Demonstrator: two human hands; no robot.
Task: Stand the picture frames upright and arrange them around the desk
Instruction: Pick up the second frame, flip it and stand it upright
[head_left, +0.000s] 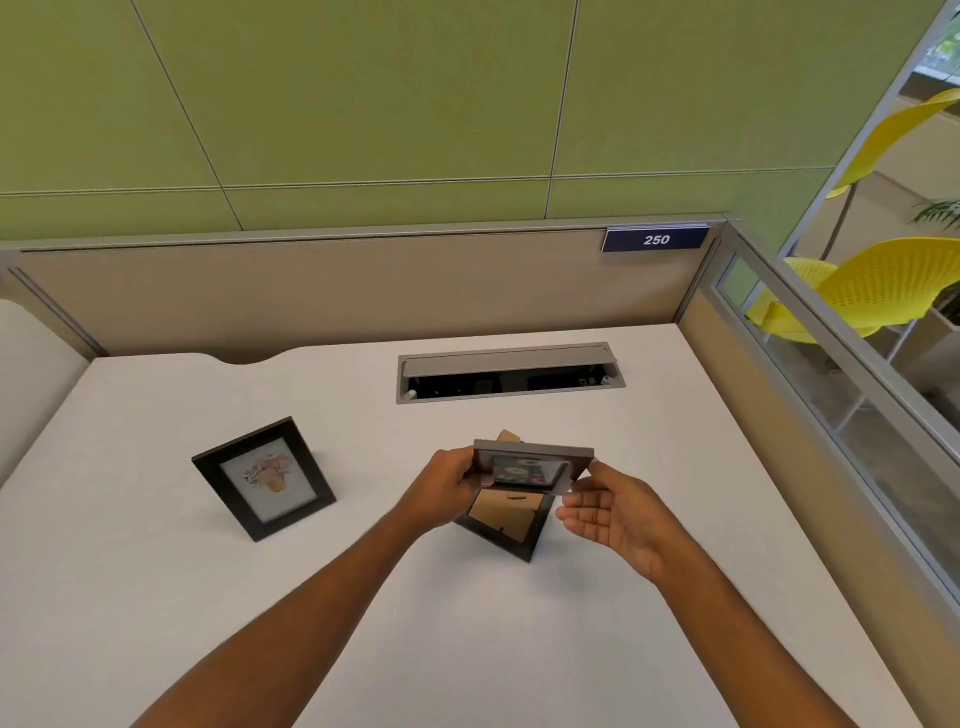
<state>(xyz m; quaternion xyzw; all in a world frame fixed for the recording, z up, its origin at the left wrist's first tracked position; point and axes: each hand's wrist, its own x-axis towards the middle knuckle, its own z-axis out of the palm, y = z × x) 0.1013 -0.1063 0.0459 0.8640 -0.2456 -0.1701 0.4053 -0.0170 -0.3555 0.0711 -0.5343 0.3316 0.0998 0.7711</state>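
A black frame with a flower picture stands upright on the white desk, left of centre. In the middle, above the desk, I hold a grey-brown frame with its picture side towards me and its brown stand sticking up behind. My left hand grips its left edge. My right hand is at its right corner, fingers spread, the thumb touching the frame. Under it a third black frame lies face down, its brown backing showing.
A grey cable hatch with its lid raised is set into the desk behind the frames. Beige partition walls close the back and right side. Yellow chairs stand beyond the right partition.
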